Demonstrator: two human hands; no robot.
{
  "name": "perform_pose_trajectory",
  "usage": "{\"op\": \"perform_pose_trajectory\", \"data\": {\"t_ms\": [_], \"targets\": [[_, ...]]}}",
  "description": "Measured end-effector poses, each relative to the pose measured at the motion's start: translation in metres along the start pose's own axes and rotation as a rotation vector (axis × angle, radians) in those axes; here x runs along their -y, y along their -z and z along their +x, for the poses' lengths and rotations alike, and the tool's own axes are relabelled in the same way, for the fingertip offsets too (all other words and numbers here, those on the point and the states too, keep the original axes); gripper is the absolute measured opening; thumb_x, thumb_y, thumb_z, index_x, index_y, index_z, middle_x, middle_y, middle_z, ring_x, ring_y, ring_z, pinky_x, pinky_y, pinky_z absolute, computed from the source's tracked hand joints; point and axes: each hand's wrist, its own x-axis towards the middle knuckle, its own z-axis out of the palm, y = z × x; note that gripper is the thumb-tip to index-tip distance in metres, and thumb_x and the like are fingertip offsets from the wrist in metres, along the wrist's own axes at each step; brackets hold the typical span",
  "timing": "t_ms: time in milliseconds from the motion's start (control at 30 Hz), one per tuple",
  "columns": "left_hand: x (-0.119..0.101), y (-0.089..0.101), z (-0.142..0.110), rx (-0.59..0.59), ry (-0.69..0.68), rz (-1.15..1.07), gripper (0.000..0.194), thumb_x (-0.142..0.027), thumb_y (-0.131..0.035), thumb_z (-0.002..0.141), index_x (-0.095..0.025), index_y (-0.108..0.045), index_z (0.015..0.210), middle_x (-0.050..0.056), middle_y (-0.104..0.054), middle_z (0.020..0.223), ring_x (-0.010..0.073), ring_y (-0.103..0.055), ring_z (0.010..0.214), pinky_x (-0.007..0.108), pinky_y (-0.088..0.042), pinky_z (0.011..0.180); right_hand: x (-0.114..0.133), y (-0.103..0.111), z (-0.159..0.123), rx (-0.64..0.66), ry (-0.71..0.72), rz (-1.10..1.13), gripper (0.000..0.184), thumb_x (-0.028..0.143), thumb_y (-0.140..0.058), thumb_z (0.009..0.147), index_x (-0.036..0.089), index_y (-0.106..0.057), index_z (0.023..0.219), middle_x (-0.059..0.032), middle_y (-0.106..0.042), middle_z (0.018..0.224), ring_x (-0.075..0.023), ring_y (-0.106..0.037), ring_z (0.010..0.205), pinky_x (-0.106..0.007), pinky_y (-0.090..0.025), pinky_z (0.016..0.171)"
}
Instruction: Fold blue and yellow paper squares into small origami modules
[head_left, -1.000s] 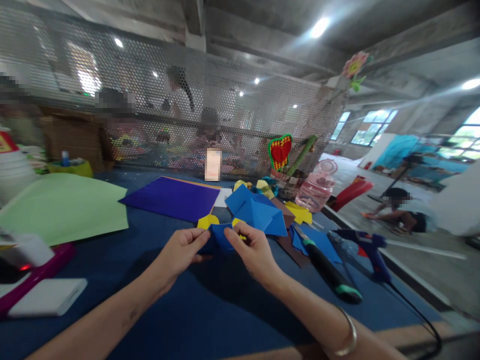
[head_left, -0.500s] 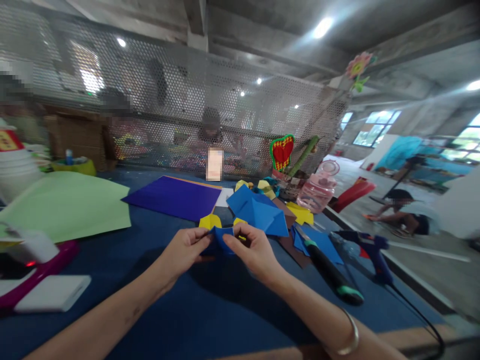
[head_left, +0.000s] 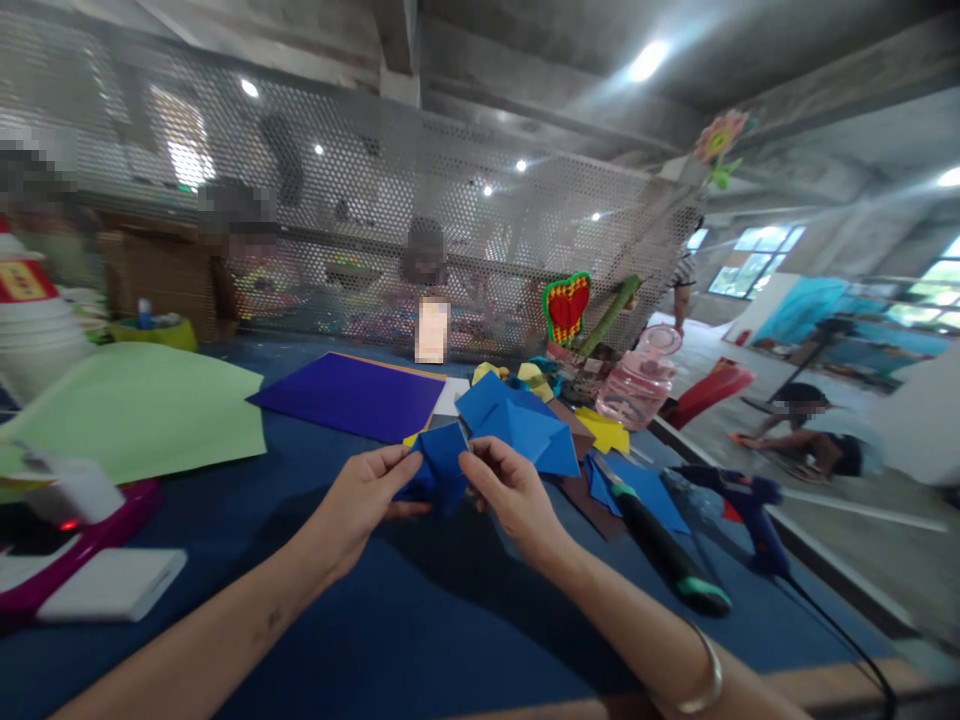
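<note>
A small folded piece of blue paper (head_left: pixel 442 455) is held up between my two hands over the table. My left hand (head_left: pixel 376 482) pinches its left side between thumb and fingers. At the right edge, my right hand (head_left: pixel 504 487) pinches it the same way. Just behind the piece, a bit of yellow paper (head_left: pixel 409 439) peeks out, mostly hidden. Larger folded blue paper (head_left: pixel 517 425) lies beyond my right hand. A purple sheet (head_left: pixel 352 395) rests flat beyond my left hand.
Right of my hands lie a black-and-green-handled tool (head_left: pixel 667 550) and a glue gun (head_left: pixel 750 505) with its cord. Pink bottle (head_left: pixel 637 385) stands behind them. On the left are a light green sheet (head_left: pixel 150 410), a white power bank (head_left: pixel 112 583) and stacked cups (head_left: pixel 37 330). One person crouches on the floor at right.
The blue paper has turned in my fingers, so a broad flat face now stands up between them. It covers more of the yellow behind. Another person appears beyond the mesh screen's right end.
</note>
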Motion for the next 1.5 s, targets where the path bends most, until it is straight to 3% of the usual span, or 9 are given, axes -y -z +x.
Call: {"op": "perform_pose_trajectory", "data": {"t_ms": [167, 333, 533, 867, 1100, 1367, 1500], "targets": [[-0.003, 0.002, 0.003, -0.058, 0.061, -0.144, 0.020, -0.029, -0.063, 0.083, -0.015, -0.069, 0.097, 0.007, -0.070, 0.097, 0.0145, -0.063, 0.077, 0.026, -0.058, 0.064, -0.006, -0.001, 0.000, 0.050, 0.038, -0.179, 0.026, 0.040, -0.062, 0.081, 0.018, -0.051, 0.072, 0.0048, -0.043, 0.064, -0.0096, -0.042, 0.057, -0.022, -0.036, 0.052], [-0.004, 0.002, 0.003, -0.053, 0.086, -0.121, 0.020, -0.029, -0.063, 0.083, -0.015, -0.069, 0.096, 0.008, -0.070, 0.099, 0.0131, -0.062, 0.075, 0.025, -0.057, 0.063, -0.007, -0.001, 0.002, 0.022, -0.012, -0.097, 0.030, 0.045, -0.058, 0.083, 0.019, -0.049, 0.070, 0.0056, -0.040, 0.060, -0.0085, -0.038, 0.050, -0.021, -0.034, 0.046], [-0.005, 0.001, -0.001, 0.068, 0.058, -0.011, 0.033, -0.034, -0.073, 0.073, -0.019, -0.069, 0.103, 0.006, -0.071, 0.106, 0.0168, -0.064, 0.090, 0.023, -0.056, 0.068, -0.008, 0.001, 0.003, -0.056, -0.022, -0.076, 0.029, 0.044, -0.056, 0.085, 0.019, -0.049, 0.072, 0.0063, -0.042, 0.056, -0.0078, -0.039, 0.047, -0.020, -0.030, 0.044], [-0.004, 0.001, 0.002, 0.023, 0.032, 0.029, 0.031, -0.035, -0.075, 0.068, -0.017, -0.070, 0.094, 0.006, -0.074, 0.094, 0.0153, -0.067, 0.079, 0.024, -0.053, 0.066, -0.009, -0.001, 0.002, -0.011, -0.038, -0.028, 0.031, 0.047, -0.060, 0.081, 0.019, -0.049, 0.074, 0.0069, -0.042, 0.058, -0.0077, -0.039, 0.047, -0.020, -0.033, 0.044], [0.000, 0.002, 0.004, -0.002, -0.001, 0.045, 0.035, -0.034, -0.078, 0.065, -0.014, -0.068, 0.093, 0.007, -0.074, 0.088, 0.0146, -0.066, 0.070, 0.025, -0.054, 0.065, -0.006, -0.002, 0.001, -0.033, 0.024, -0.081, 0.025, 0.041, -0.062, 0.081, 0.018, -0.054, 0.088, 0.0042, -0.048, 0.067, -0.0095, -0.044, 0.056, -0.020, -0.038, 0.048], [0.002, 0.001, 0.004, -0.046, 0.007, 0.056, 0.033, -0.034, -0.079, 0.064, -0.014, -0.068, 0.088, 0.006, -0.075, 0.084, 0.0147, -0.067, 0.070, 0.024, -0.053, 0.063, -0.012, -0.002, 0.002, -0.044, 0.028, -0.045, 0.030, 0.035, -0.059, 0.084, 0.020, -0.049, 0.108, 0.0016, -0.050, 0.079, -0.0112, -0.049, 0.064, -0.021, -0.043, 0.052], [0.003, 0.002, 0.005, -0.033, 0.003, 0.042, 0.032, -0.032, -0.078, 0.066, -0.014, -0.067, 0.089, 0.005, -0.074, 0.084, 0.0141, -0.067, 0.072, 0.024, -0.054, 0.065, -0.006, 0.000, 0.000, -0.124, 0.172, -0.167, 0.040, 0.026, -0.055, 0.087, 0.025, -0.043, 0.125, -0.0018, -0.051, 0.094, -0.0132, -0.051, 0.075, -0.022, -0.046, 0.058]]}}
